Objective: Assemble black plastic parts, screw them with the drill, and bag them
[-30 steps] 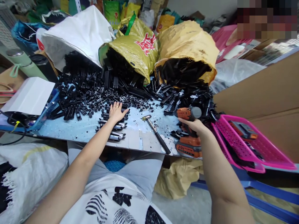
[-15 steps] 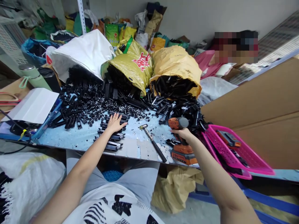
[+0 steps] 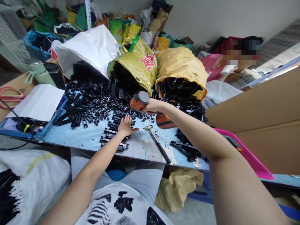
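Note:
My left hand (image 3: 126, 126) lies spread and palm down on a row of black plastic parts (image 3: 114, 137) set side by side near the table's front. In my right hand (image 3: 153, 106) is an orange and grey cordless drill (image 3: 140, 100), its handle gripped and its front end over the far end of that row. The drill's battery (image 3: 165, 121) shows below my wrist. To the right of the row lies a hammer (image 3: 159, 145) with a black handle. Behind the row spreads a heap of small black parts and pins (image 3: 98, 103).
White (image 3: 91, 47), olive (image 3: 138, 64) and yellow (image 3: 182, 64) sacks spill black parts along the back. A blue tray (image 3: 44, 132) with papers sits at left, a pink basket (image 3: 252, 159) at right. Beside a cardboard wall (image 3: 262, 115), another person (image 3: 213, 64) is farther back.
My right hand has lifted the drill off the table's right side and carried it left to the row of black parts. My left hand stays spread on the row.

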